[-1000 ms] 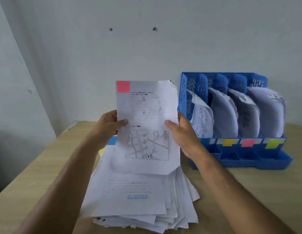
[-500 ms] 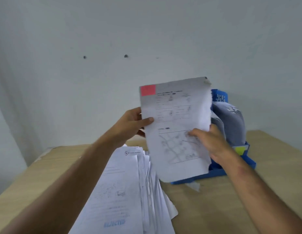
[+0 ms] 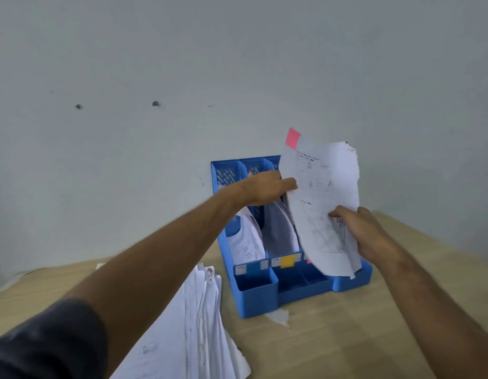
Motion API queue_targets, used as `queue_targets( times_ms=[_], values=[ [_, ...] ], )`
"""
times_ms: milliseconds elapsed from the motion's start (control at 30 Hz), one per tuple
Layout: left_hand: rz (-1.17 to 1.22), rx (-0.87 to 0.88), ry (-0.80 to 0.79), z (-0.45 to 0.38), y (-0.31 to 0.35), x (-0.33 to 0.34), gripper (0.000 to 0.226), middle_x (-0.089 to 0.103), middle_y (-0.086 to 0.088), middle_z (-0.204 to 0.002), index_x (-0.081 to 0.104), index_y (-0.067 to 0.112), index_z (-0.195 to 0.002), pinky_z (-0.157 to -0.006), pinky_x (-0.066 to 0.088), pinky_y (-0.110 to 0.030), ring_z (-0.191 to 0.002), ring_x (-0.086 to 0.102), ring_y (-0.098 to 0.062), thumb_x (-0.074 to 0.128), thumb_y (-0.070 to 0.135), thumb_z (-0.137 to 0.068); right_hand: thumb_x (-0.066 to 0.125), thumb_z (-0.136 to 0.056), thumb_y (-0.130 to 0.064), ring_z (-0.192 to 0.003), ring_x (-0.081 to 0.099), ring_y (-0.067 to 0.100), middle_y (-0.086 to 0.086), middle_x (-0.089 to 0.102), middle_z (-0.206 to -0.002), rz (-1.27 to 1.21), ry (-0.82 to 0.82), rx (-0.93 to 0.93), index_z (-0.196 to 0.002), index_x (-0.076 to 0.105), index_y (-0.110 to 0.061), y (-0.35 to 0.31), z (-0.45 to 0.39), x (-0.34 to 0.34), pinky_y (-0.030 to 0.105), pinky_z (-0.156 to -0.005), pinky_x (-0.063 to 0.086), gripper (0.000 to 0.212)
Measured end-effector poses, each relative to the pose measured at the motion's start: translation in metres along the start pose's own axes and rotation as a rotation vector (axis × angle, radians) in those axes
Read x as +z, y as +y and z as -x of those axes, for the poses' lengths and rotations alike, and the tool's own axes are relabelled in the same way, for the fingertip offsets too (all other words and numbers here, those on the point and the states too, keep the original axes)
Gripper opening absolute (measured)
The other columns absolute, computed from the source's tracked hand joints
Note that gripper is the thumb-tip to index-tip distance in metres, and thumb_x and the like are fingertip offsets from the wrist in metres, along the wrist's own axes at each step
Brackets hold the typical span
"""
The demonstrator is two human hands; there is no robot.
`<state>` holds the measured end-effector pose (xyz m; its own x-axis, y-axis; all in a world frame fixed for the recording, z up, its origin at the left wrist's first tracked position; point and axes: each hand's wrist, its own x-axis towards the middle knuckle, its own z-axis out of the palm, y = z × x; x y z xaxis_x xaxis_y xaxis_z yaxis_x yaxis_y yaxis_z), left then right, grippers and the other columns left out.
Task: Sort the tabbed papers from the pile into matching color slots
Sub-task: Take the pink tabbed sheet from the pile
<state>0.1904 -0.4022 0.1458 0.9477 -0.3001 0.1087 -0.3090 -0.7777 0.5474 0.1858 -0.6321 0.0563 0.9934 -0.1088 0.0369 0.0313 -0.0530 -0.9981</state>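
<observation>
I hold a white printed sheet (image 3: 320, 192) with a pink tab (image 3: 292, 138) at its top left corner, upright over the right half of the blue file rack (image 3: 258, 295). My left hand (image 3: 267, 187) pinches the sheet's left edge. My right hand (image 3: 359, 231) grips its lower right part. The rack's slots hold curled papers; a blue label (image 3: 253, 268) and a yellow label (image 3: 287, 261) show on its front, and a sliver of a pink label (image 3: 308, 260) peeks out beside the sheet. The sheet hides the right slots. The paper pile (image 3: 188, 332) lies fanned at lower left.
A light wooden table (image 3: 333, 332) carries everything. A plain grey wall (image 3: 182, 77) with two small holes stands right behind the rack. A small scrap of paper (image 3: 278, 315) lies in front of the rack's base.
Both hands carried the pink-tabbed sheet away from the pile and rightward over the rack. The view swung right, so the rack now sits centre and the pile at lower left.
</observation>
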Motion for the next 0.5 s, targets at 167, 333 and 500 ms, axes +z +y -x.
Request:
queue_targets(
  times_ms=[167, 333, 500],
  values=[
    [-0.24, -0.023, -0.042, -0.031, -0.002, 0.011, 0.042, 0.072, 0.001, -0.117, 0.058, 0.02, -0.135, -0.092, 0.056, -0.039, -0.095, 0.071, -0.022, 0.037, 0.044, -0.108, 0.068, -0.087, -0.014, -0.076, 0.063, 0.019, 0.003, 0.065, -0.081, 0.097, 0.13, -0.103, -0.09, 0.064, -0.005, -0.007, -0.009, -0.011, 0.028, -0.066, 0.048, 0.01],
    [-0.527, -0.127, 0.141, -0.048, -0.005, 0.023, 0.039, 0.068, 0.007, -0.071, 0.056, 0.03, -0.085, -0.072, 0.043, -0.03, -0.07, 0.073, -0.016, 0.043, 0.063, -0.1, 0.056, -0.09, -0.005, -0.064, 0.064, 0.014, -0.002, 0.07, -0.079, 0.318, 0.231, -0.327, -0.091, 0.068, -0.013, -0.019, -0.009, -0.014, 0.027, -0.06, 0.051, 0.014],
    [-0.647, -0.183, 0.251, -0.06, -0.002, 0.039, 0.052, 0.06, 0.003, -0.088, 0.059, 0.02, -0.109, -0.084, 0.047, -0.041, -0.093, 0.064, -0.025, 0.051, 0.069, -0.094, 0.045, -0.092, 0.002, -0.057, 0.045, 0.017, 0.0, 0.05, -0.071, 0.56, 0.409, -0.547, -0.084, 0.048, -0.013, -0.026, -0.005, -0.003, 0.028, -0.049, 0.029, 0.017]
  ],
)
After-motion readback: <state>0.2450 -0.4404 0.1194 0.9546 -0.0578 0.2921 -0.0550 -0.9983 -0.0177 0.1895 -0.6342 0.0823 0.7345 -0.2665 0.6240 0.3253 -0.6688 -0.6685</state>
